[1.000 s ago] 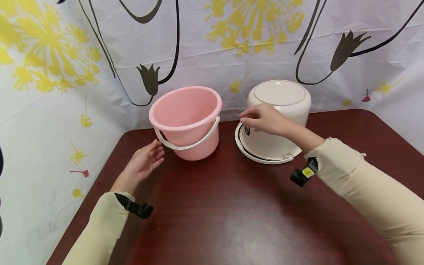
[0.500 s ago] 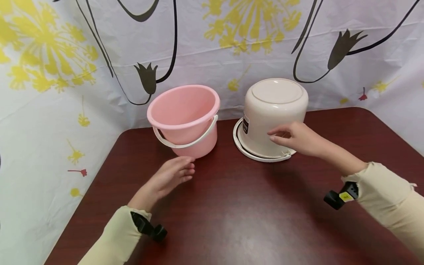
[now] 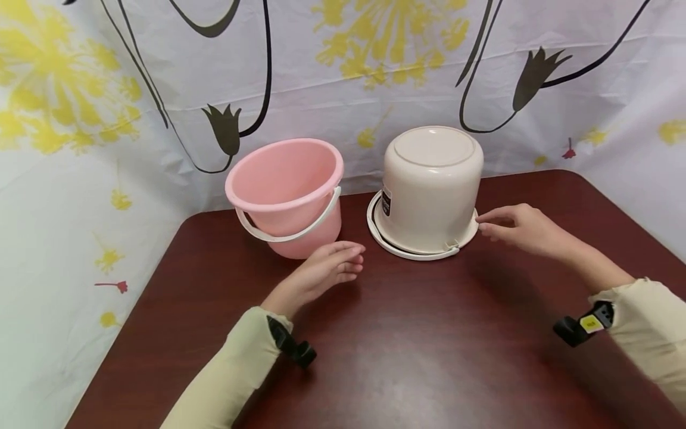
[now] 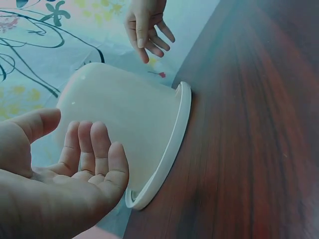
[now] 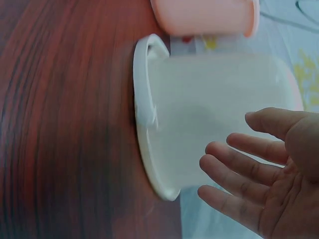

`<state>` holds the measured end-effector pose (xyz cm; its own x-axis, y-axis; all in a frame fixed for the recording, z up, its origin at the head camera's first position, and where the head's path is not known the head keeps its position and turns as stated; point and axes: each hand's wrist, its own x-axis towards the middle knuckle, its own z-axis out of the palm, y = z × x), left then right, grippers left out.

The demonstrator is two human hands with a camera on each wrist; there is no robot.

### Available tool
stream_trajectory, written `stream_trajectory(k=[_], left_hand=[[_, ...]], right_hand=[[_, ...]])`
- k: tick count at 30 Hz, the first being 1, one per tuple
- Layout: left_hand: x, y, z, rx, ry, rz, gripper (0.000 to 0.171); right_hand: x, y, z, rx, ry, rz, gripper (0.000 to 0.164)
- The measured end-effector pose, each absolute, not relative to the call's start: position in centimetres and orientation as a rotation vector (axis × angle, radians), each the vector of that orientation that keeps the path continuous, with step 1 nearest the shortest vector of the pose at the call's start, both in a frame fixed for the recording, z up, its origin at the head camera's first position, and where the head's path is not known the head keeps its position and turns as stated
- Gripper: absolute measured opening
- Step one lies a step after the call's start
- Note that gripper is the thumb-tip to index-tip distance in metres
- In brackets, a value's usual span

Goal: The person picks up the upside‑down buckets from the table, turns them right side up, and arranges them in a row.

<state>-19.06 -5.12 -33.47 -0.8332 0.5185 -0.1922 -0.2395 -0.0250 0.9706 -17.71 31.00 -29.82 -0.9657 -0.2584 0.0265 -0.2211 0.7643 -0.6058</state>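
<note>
A cream bucket stands upside down at the back of the table, its white handle lying round the rim on the tabletop. My right hand is at its right side, fingers loosely bent and holding nothing, fingertips right by the rim in the head view. My left hand hovers in front of the pink bucket, fingers relaxed, palm turned toward the cream bucket. In the left wrist view the left hand's fingers overlap the cream bucket's wall. The pink bucket stands upright, its white handle hanging down in front.
The dark red wooden table extends toward me in front of both buckets. Behind it hangs a white cloth printed with yellow and dark flowers. A black wrist camera is strapped on each sleeve.
My left hand has moved right, from the pink bucket's left side to its front right. The right hand has moved from in front of the cream bucket to its right side. Both buckets stay put.
</note>
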Motion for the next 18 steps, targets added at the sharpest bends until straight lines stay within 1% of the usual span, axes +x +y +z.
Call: stream_trajectory(k=[5, 11, 14, 18], left_hand=[[-20.2, -2.5, -33.6, 0.295, 1.816, 1.896, 0.029], [-21.6, -0.2, -33.5, 0.313, 1.947, 1.825, 0.031], [-22.5, 0.4, -33.6, 0.394, 2.083, 1.726, 0.030], [-23.8, 1.0, -33.9, 0.585, 2.337, 1.521, 0.025]], right_hand=[[-18.9, 32.7, -30.5, -0.329, 2.858, -1.040, 0.034], [-21.4, 33.6, -31.2, -0.234, 2.797, -1.087, 0.041], [-22.9, 34.0, -31.4, -0.180, 2.759, -1.100, 0.045], [-24.7, 34.6, -31.6, -0.130, 2.702, -1.084, 0.050]])
